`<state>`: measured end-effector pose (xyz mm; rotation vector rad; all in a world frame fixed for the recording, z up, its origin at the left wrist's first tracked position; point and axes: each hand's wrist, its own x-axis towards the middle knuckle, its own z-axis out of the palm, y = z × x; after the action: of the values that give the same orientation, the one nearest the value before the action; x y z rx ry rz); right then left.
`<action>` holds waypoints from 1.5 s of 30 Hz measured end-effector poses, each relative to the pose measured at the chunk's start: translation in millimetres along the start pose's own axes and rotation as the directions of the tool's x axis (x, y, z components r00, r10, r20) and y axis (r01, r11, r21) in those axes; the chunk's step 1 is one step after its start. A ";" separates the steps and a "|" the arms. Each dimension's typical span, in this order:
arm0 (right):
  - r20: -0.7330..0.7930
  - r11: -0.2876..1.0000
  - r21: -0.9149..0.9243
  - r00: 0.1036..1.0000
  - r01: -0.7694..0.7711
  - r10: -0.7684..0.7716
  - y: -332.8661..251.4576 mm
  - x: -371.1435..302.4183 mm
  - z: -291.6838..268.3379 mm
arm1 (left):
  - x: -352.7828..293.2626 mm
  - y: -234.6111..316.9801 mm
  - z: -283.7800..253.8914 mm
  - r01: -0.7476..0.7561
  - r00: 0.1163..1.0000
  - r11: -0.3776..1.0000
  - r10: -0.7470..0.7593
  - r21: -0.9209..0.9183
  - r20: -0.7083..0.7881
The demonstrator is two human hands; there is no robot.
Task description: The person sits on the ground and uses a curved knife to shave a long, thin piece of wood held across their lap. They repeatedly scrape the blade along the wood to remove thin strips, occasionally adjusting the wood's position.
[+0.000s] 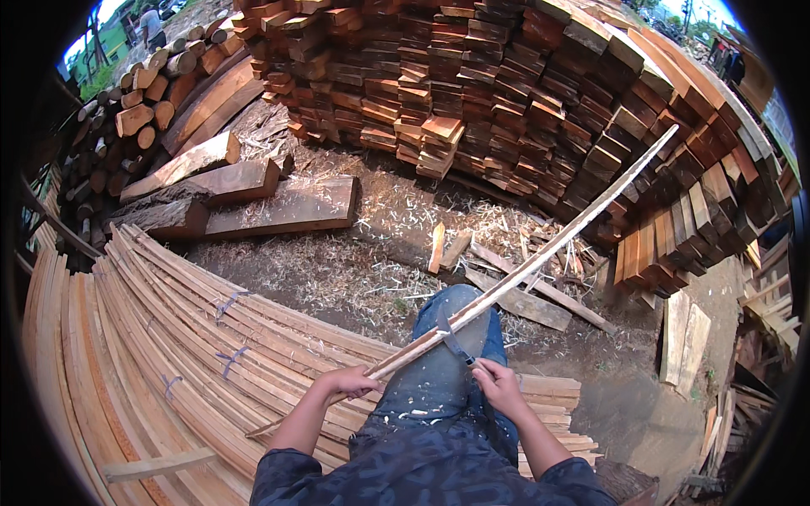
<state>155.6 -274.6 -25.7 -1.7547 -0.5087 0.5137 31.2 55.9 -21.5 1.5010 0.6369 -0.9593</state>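
A long, thin wooden strip point(540, 257) slants across my thigh, its far end raised toward the upper right. My left hand point(354, 382) is wrapped round it near its lower part, left of my knee. In my right hand point(498, 384) is a knife point(456, 341), gripped by its dark handle. The curved blade lies against the strip, just above my thigh. Pale shavings are scattered over my jeans point(422, 392).
Bundles of long wooden strips point(211, 337), bound with purple ties, lie to my left and under me. Tall stacked planks point(472, 93) stand ahead. Heavy beams point(287, 207) and cut logs point(135, 118) are at the far left. Offcuts point(519, 299) and shavings litter the ground.
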 end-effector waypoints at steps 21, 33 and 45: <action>-0.144 0.915 0.380 0.968 -0.137 0.205 -8.9 9.2 -16.7 | 9.4 -3.6 -8.2 0.025 0.997 1.000 -0.024 -0.004 0.070; -0.163 0.980 0.071 0.967 -0.188 0.197 -2.6 -7.7 -54.0 | 6.3 2.2 -11.3 0.035 0.993 0.999 -0.036 0.012 0.112; -0.058 0.969 0.168 0.979 -0.182 0.194 -12.2 7.2 -19.8 | 8.2 7.1 -8.3 0.072 0.997 0.997 -0.073 0.036 0.031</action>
<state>172.1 -283.1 -10.0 -1.6667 -0.2417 0.6040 43.1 61.8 -24.9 1.4985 0.6585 -1.0526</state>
